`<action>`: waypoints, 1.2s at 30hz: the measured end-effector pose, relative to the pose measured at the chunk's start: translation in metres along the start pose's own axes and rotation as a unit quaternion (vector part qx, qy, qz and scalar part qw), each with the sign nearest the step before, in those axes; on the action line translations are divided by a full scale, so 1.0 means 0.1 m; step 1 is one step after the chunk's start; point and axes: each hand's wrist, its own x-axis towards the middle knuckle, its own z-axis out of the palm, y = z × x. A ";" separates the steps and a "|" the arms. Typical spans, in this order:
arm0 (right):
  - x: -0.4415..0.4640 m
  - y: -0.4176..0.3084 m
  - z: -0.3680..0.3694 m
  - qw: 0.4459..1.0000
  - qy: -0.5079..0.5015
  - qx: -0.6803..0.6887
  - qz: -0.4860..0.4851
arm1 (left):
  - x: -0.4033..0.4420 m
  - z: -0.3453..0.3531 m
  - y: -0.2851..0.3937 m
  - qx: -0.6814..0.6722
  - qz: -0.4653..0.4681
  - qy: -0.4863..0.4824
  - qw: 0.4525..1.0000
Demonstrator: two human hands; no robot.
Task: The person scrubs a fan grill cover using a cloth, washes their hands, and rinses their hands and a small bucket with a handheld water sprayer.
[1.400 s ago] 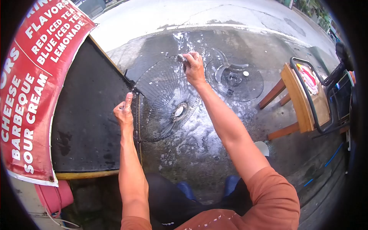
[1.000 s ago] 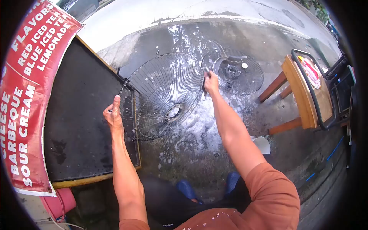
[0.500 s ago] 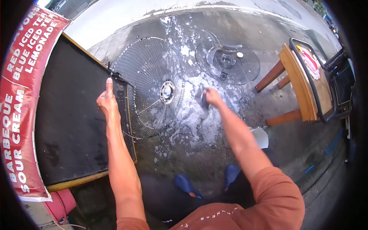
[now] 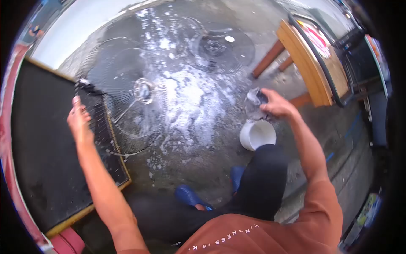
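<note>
My left hand (image 4: 79, 119) is closed on the edge of a wire fan grille (image 4: 144, 91), which stands tilted beside the dark board and is blurred by motion. In my right hand (image 4: 277, 103) is a wet, greyish cloth (image 4: 254, 98) with pale foam on it, bunched in the fingers. Just below that hand a white bucket (image 4: 270, 134) sits by my knee; its contents cannot be made out. A second fan grille (image 4: 215, 48) lies flat on the wet ground farther off, with a small white round thing (image 4: 229, 39) on it.
White suds (image 4: 194, 101) cover the concrete between the grilles. A large black board (image 4: 55, 139) with a wooden edge lies at left. On the right stand a wooden table (image 4: 304, 63) and dark chair frames. My blue shoes (image 4: 190, 195) are below.
My right hand has moved from the suds by the grille over to the bucket, carrying the cloth. The view has shifted to the right. My left hand stays on the grille's edge.
</note>
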 end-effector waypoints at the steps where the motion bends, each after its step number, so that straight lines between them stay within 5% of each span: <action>1: -0.30 0.41 0.13 0.999 0.007 -0.025 0.038 | 0.02 -0.05 0.04 -0.016 -0.054 -0.029 0.998; 8: -0.70 0.89 0.88 0.966 -0.088 -0.140 0.198 | -0.46 0.16 0.25 -0.055 -0.057 -0.051 0.996; 11: -0.31 1.36 1.35 0.958 -0.015 -0.191 0.214 | -0.72 0.38 0.52 -0.028 -0.026 -0.064 0.997; 14: -0.08 1.82 1.85 0.942 -0.006 -0.299 0.152 | -1.04 0.56 0.73 -0.041 -0.014 -0.061 0.997; 17: 0.08 2.11 2.26 0.921 -0.189 -0.337 0.040 | -1.06 0.51 0.68 -0.135 -0.044 -0.139 0.980; 22: 0.01 1.88 1.96 0.912 -0.039 -0.341 0.224 | -1.04 0.68 0.48 -0.208 -0.171 -0.201 0.942; 25: -0.08 1.93 2.09 0.906 -0.090 -0.404 0.088 | -0.93 0.78 0.16 -0.190 -0.192 -0.204 0.941; 26: -0.02 1.88 1.97 0.900 -0.194 -0.388 0.041 | -0.89 0.78 0.07 -0.190 -0.196 -0.203 0.940; 30: -0.07 2.01 1.95 0.947 -0.022 -0.284 0.151 | -0.70 0.62 -0.23 -0.168 -0.206 -0.218 0.939; 36: -0.23 1.01 0.81 0.981 -0.125 -0.059 0.134 | -0.57 0.39 -0.45 -0.180 -0.287 -0.249 0.907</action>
